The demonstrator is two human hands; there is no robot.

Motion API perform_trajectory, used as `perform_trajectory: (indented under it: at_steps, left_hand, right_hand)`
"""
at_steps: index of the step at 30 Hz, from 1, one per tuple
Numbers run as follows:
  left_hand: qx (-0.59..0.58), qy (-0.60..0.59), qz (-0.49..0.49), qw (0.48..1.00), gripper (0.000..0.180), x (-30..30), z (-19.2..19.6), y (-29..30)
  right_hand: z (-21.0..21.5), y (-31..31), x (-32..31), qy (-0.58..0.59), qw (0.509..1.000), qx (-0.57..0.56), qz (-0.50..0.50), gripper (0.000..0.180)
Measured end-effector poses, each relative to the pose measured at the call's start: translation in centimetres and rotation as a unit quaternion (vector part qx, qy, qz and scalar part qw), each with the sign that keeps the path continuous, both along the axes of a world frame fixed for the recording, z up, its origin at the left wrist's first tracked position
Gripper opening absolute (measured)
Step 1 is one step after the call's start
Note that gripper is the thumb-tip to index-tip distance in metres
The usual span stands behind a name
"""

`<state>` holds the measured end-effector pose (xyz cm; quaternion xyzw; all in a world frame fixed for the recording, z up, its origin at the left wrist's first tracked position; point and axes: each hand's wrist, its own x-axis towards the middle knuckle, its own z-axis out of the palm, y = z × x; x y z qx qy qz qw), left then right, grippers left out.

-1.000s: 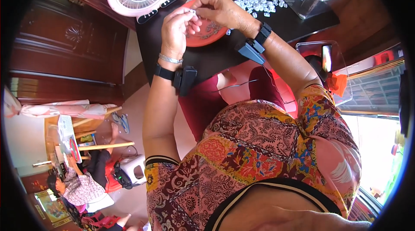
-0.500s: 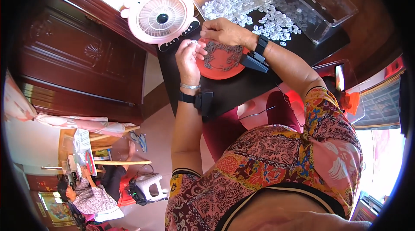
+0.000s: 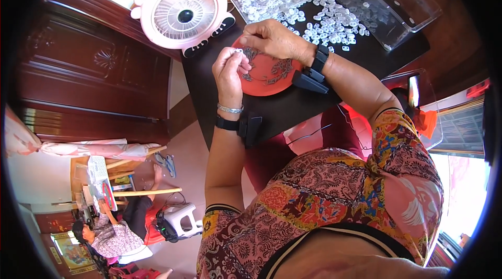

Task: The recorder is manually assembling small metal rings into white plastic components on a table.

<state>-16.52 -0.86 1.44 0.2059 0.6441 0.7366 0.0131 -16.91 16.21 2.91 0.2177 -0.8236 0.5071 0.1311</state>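
Over a round red plate (image 3: 261,89) on the dark table, my two hands are close together. My left hand (image 3: 229,70) pinches a small white plastic piece (image 3: 238,50) between thumb and fingertips. Just to its right, my right hand (image 3: 272,39) is closed, thumb against the fingers; whatever it pinches is too small or hidden to make out. Many thin dark metal bits (image 3: 280,72) lie scattered on the plate, partly covered by my right hand. Beyond the hands spreads a heap of small clear-white plastic pieces (image 3: 329,23), each with holes.
A clear plastic box (image 3: 413,29) lies open at the far side, holding more pieces. A white round fan (image 3: 185,15) stands at the table's far left corner. At lower left, another person (image 3: 112,237) sits at a table beside a white stool (image 3: 183,221).
My hands have barely moved and keep their pinch over the plate. The head view has shifted slightly, and the metal bits show a different spread on the plate.
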Motion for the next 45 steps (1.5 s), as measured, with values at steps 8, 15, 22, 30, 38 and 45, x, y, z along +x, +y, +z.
perform_trajectory:
  at_steps: [8, 15, 22, 30, 38, 45]
  left_hand:
    - [-0.006, 0.019, -0.015, 1.000, 0.015, 0.0, -0.1, -0.4]
    - [-0.067, 0.027, -0.003, 0.997, 0.019, 0.5, 0.6, -0.4]
    - [-0.052, 0.026, -0.015, 0.998, 0.018, 0.4, 0.2, -0.5]
    - [-0.040, 0.018, -0.021, 0.999, 0.016, 0.3, 0.2, -0.5]
    - [-0.072, 0.013, -0.016, 0.997, 0.018, 0.3, -0.1, -0.4]
    - [-0.074, 0.008, -0.021, 0.997, 0.019, 0.2, -0.4, -0.3]
  right_hand:
    - [-0.1, 0.0, 0.1, -0.083, 0.977, -0.140, 0.135, 0.018]
    - [-0.1, -0.5, 0.1, -0.096, 0.974, -0.140, 0.152, 0.022]
    - [-0.4, -0.5, 0.2, -0.067, 0.980, -0.145, 0.122, 0.019]
    - [-0.6, -0.7, 0.1, -0.069, 0.980, -0.141, 0.120, 0.019]
    - [-0.4, -0.7, 0.4, -0.057, 0.986, -0.119, 0.103, 0.020]
    - [-0.6, -0.4, 0.3, -0.005, 0.998, -0.023, 0.066, 0.022]
